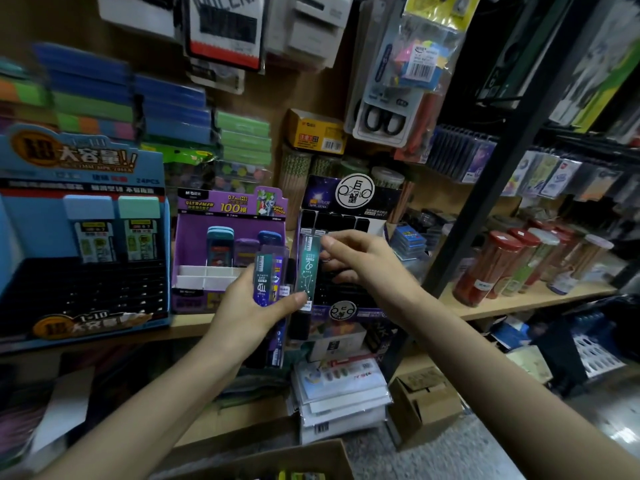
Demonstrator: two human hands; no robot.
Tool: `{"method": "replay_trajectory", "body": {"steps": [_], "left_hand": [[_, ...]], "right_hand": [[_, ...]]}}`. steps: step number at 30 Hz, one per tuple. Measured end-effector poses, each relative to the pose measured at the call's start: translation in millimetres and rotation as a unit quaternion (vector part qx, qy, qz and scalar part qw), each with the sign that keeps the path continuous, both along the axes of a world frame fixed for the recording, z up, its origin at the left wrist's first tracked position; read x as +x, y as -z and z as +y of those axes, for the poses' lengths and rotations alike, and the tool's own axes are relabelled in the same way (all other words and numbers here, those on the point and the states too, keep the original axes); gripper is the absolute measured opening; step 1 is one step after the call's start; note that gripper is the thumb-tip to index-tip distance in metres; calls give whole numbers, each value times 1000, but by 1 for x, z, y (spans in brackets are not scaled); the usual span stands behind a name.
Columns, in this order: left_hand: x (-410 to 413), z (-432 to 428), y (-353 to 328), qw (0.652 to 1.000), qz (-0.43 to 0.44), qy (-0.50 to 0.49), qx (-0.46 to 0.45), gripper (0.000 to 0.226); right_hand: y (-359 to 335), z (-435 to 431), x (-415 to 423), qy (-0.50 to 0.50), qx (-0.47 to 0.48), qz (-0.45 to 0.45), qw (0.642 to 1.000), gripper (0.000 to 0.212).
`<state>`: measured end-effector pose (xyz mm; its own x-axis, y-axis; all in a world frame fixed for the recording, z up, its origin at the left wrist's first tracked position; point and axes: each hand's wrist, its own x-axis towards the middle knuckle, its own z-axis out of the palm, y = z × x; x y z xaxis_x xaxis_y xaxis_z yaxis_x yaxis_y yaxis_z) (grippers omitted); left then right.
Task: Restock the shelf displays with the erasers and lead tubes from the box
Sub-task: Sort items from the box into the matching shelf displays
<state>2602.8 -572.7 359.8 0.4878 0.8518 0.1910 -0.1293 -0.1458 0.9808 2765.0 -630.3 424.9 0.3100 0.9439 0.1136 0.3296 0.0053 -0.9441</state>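
- The left hand point(249, 306) grips a bundle of lead tubes point(266, 278), upright, in front of the purple display point(228, 206).
- The right hand point(363, 261) pinches the top of a teal tube point(308, 268), just beside the bundle; the left thumb touches its lower end.
- The dark display point(349, 195) stands right behind them.
- The blue display point(79, 188) sits far left on the shelf point(519, 303).
- A cardboard box point(277, 459) is at the bottom edge.

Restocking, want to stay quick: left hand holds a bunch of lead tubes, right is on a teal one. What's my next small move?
Probably lift the teal tube away from the other tubes in the left hand with the right hand and slot it into the dark constellation display just behind: right fingers pinch its top, and the display's front rows look unfilled.
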Motion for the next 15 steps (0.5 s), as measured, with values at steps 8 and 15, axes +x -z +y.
{"method": "replay_trajectory", "body": {"steps": [8, 15], "left_hand": [[-1, 0, -1, 1000, -17, -2, 11, 35], [-3, 12, -4, 997, -41, -64, -5, 29]], "right_hand": [[23, -22, -27, -17, -67, 76, 995, 15], [20, -24, -15, -14, -26, 35, 999, 15]]}}
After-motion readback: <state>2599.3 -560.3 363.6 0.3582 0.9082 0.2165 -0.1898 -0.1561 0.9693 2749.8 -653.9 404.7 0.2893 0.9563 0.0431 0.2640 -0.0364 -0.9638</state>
